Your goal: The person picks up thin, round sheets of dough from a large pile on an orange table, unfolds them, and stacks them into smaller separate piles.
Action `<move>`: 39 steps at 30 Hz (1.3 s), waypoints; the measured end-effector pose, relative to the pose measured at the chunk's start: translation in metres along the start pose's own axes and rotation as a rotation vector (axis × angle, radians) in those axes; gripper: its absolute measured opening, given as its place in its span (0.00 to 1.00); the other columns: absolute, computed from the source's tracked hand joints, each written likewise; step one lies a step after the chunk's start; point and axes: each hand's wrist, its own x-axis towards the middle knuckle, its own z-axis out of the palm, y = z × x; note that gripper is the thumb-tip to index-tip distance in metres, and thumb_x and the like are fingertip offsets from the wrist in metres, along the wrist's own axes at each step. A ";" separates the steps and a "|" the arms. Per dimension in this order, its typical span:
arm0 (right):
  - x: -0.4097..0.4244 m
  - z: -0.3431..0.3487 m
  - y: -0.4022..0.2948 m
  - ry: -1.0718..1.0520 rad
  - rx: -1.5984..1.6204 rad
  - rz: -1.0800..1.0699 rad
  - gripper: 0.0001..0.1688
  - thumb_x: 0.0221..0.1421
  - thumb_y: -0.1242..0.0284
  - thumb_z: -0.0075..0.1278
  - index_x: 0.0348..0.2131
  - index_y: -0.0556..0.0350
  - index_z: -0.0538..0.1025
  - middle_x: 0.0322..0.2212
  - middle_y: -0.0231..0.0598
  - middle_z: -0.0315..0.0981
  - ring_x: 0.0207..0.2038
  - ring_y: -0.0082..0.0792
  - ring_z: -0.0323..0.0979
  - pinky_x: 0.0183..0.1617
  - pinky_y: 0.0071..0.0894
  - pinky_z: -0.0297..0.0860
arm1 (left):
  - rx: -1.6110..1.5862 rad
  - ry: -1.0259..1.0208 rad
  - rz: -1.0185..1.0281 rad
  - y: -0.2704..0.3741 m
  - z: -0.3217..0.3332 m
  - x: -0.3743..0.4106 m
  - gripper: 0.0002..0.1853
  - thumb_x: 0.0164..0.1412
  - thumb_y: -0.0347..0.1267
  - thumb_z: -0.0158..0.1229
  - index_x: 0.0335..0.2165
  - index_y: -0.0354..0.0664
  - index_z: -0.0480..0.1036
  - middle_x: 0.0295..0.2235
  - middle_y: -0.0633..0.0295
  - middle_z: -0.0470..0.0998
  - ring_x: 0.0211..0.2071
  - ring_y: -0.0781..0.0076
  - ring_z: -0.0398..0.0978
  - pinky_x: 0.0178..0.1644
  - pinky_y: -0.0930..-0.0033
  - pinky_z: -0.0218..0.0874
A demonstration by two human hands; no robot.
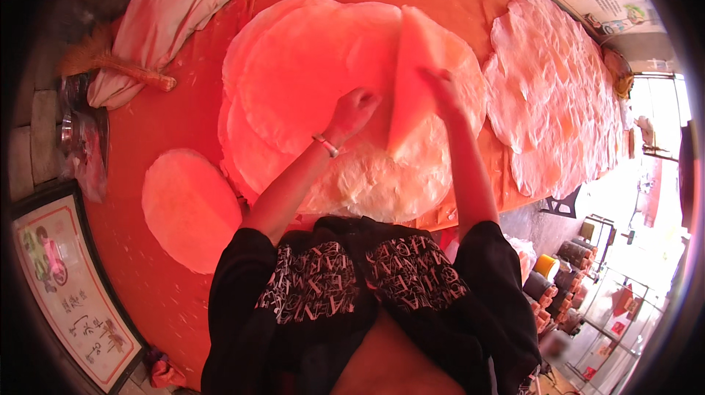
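A pile of thin round flatbreads [308, 70] lies spread on a red cloth in front of me. My left hand [355, 114], with a band at the wrist, is over the middle of the pile with its fingers curled. Whether it pinches a sheet cannot be made out. Part of the top sheet stands folded over as a flap [413, 92] on the right side of the pile. Against that flap is my right hand [446, 92], its fingers blurred. Below the hands, wrinkled, paler sheets [380, 186] show near my body.
A single round sheet [190, 210] lies at left on the red cloth [132, 175]. Overlapping wrinkled sheets [551, 92] cover the right end. A straw whisk broom [143, 73] rests against white cloth [171, 9]. A framed panel [77, 296] with writing borders the left; stacked cylinders [567, 268] stand right.
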 end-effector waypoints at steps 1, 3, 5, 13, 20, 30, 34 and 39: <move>-0.012 -0.028 0.000 0.049 0.071 -0.018 0.13 0.47 0.70 0.50 0.31 0.62 0.74 0.28 0.30 0.71 0.28 0.20 0.67 0.32 0.22 0.64 | 0.040 0.007 -0.019 -0.014 -0.006 -0.005 0.12 0.50 0.32 0.50 0.32 0.35 0.70 0.29 0.57 0.74 0.31 0.71 0.72 0.35 0.70 0.62; -0.039 -0.081 -0.005 0.142 0.177 -0.053 0.14 0.47 0.69 0.49 0.32 0.63 0.74 0.29 0.32 0.71 0.29 0.21 0.67 0.34 0.23 0.63 | 0.118 0.044 -0.069 -0.041 -0.018 -0.017 0.12 0.50 0.32 0.49 0.32 0.34 0.70 0.28 0.56 0.74 0.31 0.72 0.72 0.35 0.71 0.62; -0.071 -0.135 -0.016 0.250 0.240 -0.108 0.15 0.48 0.68 0.48 0.33 0.63 0.73 0.29 0.33 0.70 0.31 0.23 0.67 0.36 0.24 0.63 | 0.087 0.143 -0.074 -0.043 -0.028 -0.021 0.10 0.50 0.31 0.49 0.29 0.34 0.69 0.28 0.54 0.74 0.31 0.71 0.72 0.33 0.69 0.61; -0.146 -0.237 -0.106 0.489 -0.111 -0.445 0.19 0.51 0.66 0.44 0.36 0.64 0.71 0.33 0.40 0.69 0.36 0.28 0.66 0.43 0.27 0.61 | 0.294 0.315 0.115 -0.051 -0.026 0.060 0.10 0.46 0.32 0.51 0.26 0.34 0.66 0.23 0.55 0.71 0.26 0.65 0.70 0.28 0.66 0.61; 0.017 -0.059 0.011 0.324 -0.164 -0.176 0.21 0.43 0.62 0.54 0.33 0.61 0.72 0.27 0.34 0.69 0.30 0.25 0.65 0.34 0.23 0.63 | 0.350 0.180 -0.101 -0.026 -0.028 0.109 0.13 0.43 0.35 0.53 0.23 0.32 0.67 0.21 0.47 0.71 0.25 0.56 0.70 0.29 0.62 0.60; 0.049 0.058 -0.025 0.191 -0.515 -0.026 0.20 0.44 0.63 0.52 0.27 0.68 0.72 0.21 0.36 0.70 0.24 0.23 0.67 0.24 0.26 0.62 | 0.280 0.179 0.249 0.005 0.007 0.088 0.10 0.49 0.34 0.50 0.23 0.36 0.66 0.20 0.53 0.68 0.22 0.69 0.67 0.27 0.68 0.58; 0.032 0.033 -0.022 0.088 -0.014 -0.098 0.22 0.44 0.61 0.52 0.21 0.68 0.72 0.18 0.40 0.70 0.22 0.29 0.68 0.25 0.28 0.64 | 0.126 -0.051 0.168 0.035 0.016 0.067 0.12 0.51 0.35 0.51 0.24 0.36 0.68 0.22 0.56 0.72 0.25 0.71 0.71 0.29 0.70 0.60; 0.003 -0.035 -0.028 0.168 -0.118 -0.210 0.13 0.44 0.67 0.52 0.23 0.62 0.73 0.17 0.29 0.66 0.19 0.20 0.62 0.21 0.22 0.60 | -0.563 -0.135 -0.140 0.036 -0.002 0.013 0.16 0.53 0.40 0.51 0.27 0.35 0.68 0.26 0.63 0.74 0.28 0.73 0.72 0.33 0.71 0.63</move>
